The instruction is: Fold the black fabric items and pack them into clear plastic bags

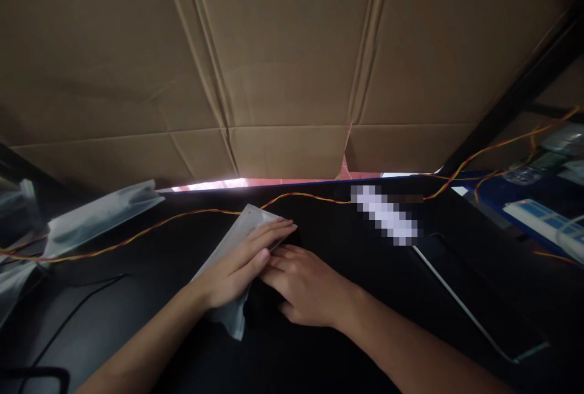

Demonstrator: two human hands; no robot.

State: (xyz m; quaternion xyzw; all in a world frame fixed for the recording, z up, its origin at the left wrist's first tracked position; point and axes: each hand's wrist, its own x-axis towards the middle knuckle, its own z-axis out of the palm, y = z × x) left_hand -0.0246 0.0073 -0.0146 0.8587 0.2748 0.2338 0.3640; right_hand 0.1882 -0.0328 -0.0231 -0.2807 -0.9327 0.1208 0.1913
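Observation:
My left hand [244, 260] lies flat with its fingers stretched out on a clear plastic pouch [241, 230] that rests on the dark work surface [137, 297]. My right hand [303, 287] sits just beside it, palm down, fingers extended toward the pouch's lower edge and touching the left hand's fingertips. Nothing shows inside either hand. Part of the pouch sticks out below my left wrist.
A red, yellow and orange twisted wire [137, 233] runs across the surface behind the hands. More clear pouches [100, 214] lie at the left. A large cardboard sheet [283, 65] stands behind. A white power strip [545, 224] sits at the far right.

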